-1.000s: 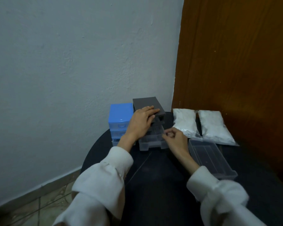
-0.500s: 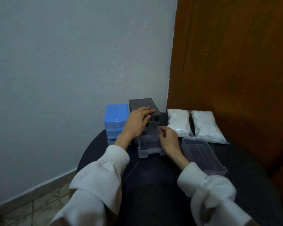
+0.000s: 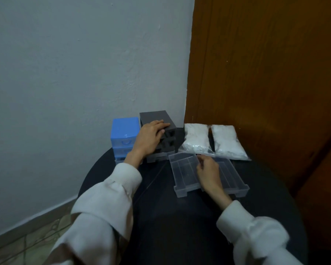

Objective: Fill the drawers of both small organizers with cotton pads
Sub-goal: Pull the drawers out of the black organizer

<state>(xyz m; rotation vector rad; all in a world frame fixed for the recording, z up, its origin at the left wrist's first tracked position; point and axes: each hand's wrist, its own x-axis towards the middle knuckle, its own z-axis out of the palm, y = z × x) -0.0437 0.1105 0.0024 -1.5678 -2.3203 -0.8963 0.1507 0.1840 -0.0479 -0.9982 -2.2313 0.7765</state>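
Clear plastic drawer (image 3: pixel 183 173) is resting on the black table (image 3: pixel 161 217), held at its right wall by the right hand (image 3: pixel 208 172), long axis running toward the person. The left hand (image 3: pixel 149 139) is pressing flat on the grey organizer (image 3: pixel 155 119); it should be steadying it while the drawer is set beside the other drawer (image 3: pixel 231 178).

I can read no text, label, brand or number anywhere from here. The blue organizer (image 3: pixel 125 131), the grey organizer (image 3: pixel 157 119) and the two clear drawers (image 3: pixel 183 175) show plain surfaces. The two bags of cotton pads (image 3: pixel 196 139) carry no print I can make out
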